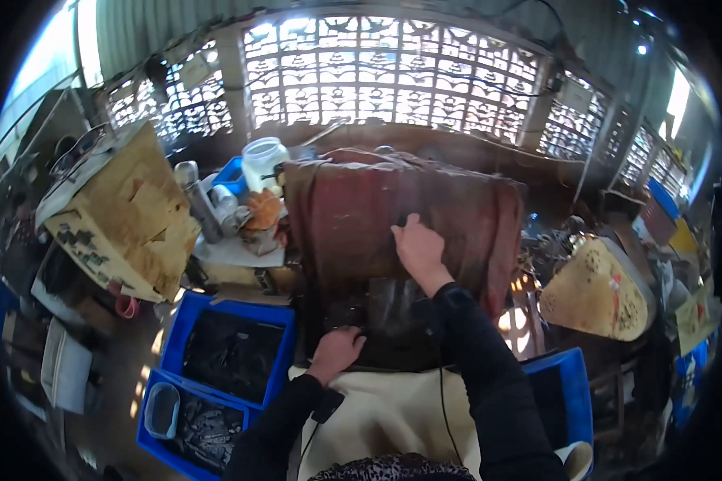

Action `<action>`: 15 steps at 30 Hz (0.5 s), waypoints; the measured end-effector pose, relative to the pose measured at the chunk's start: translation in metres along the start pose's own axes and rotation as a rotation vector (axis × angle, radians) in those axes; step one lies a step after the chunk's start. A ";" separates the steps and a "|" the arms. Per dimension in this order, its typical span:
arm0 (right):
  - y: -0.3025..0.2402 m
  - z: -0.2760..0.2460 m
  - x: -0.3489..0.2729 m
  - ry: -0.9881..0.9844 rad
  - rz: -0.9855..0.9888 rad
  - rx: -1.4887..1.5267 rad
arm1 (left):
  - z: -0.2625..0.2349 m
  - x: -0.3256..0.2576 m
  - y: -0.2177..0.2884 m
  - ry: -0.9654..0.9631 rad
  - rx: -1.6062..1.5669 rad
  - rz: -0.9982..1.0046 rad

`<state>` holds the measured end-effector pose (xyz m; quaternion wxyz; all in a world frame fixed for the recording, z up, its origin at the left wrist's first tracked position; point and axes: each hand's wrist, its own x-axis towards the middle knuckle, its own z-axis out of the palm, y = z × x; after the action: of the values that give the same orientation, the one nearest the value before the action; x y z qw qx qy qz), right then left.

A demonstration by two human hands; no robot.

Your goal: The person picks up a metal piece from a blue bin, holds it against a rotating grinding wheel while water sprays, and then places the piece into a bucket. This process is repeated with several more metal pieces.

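My right hand (419, 247) is raised in front of a dark red, worn cover (341, 204) draped over a boxy form. Its fingers are closed in a pinch, and whatever they hold is too small or hidden to make out. Lower and to the left, my left hand (337, 353) rests at the near edge of a dark work area (389, 309) beneath the cover. Those fingers curl together, and their tips are lost against the dark surface. A pale cream cloth (385, 401) spreads below both hands, with thin black cables running down over it.
At the left stand blue crates (172, 341), one holding many small dark pieces and a clear tub (163, 409). Another blue crate (582, 393) is by my right arm. A yellowed metal box (128, 216), a white jar (263, 160) and a yellowish machine housing (594, 293) flank the cover.
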<state>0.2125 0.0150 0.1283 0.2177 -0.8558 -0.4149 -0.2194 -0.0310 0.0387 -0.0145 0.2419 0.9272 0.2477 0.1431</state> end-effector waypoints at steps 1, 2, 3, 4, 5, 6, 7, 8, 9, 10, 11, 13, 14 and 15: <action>-0.001 0.002 0.003 -0.004 -0.015 0.010 | 0.000 0.000 0.003 0.000 -0.003 -0.003; 0.000 0.003 0.006 -0.039 -0.022 -0.013 | 0.000 0.000 0.006 -0.002 -0.007 -0.002; 0.000 0.005 0.008 -0.072 -0.026 -0.039 | -0.002 0.000 0.007 -0.006 -0.011 0.001; 0.000 0.006 0.010 -0.107 -0.029 -0.069 | -0.002 -0.001 0.006 -0.003 -0.014 -0.006; 0.000 0.007 0.010 -0.111 -0.034 -0.069 | -0.002 -0.002 0.006 -0.006 -0.025 -0.004; 0.001 0.008 0.011 -0.104 -0.044 -0.075 | -0.002 -0.003 0.005 -0.011 -0.036 0.001; 0.002 0.010 0.012 -0.098 -0.052 -0.082 | -0.002 -0.002 0.005 -0.016 -0.047 0.006; 0.003 0.011 0.014 -0.090 -0.060 -0.088 | -0.002 -0.001 0.006 -0.017 -0.050 0.004; 0.004 0.013 0.014 -0.094 -0.057 -0.088 | -0.003 -0.001 0.007 -0.042 -0.060 -0.011; 0.005 0.015 0.015 -0.089 -0.058 -0.093 | -0.005 0.000 0.008 -0.066 -0.071 -0.025; 0.006 0.017 0.018 -0.083 -0.058 -0.099 | -0.006 0.002 0.009 -0.089 -0.080 -0.037; 0.009 0.018 0.023 -0.071 -0.053 -0.105 | -0.008 0.008 0.009 -0.114 -0.092 -0.047; 0.008 0.020 0.021 -0.074 -0.057 -0.109 | -0.008 0.006 0.009 -0.140 -0.107 -0.069; 0.007 0.021 0.020 -0.074 -0.060 -0.114 | -0.008 0.006 0.009 -0.164 -0.121 -0.090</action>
<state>0.2335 0.0346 0.1210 0.1463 -0.8614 -0.4350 -0.2175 -0.0259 0.0380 -0.0029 0.3232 0.9074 0.2591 0.0704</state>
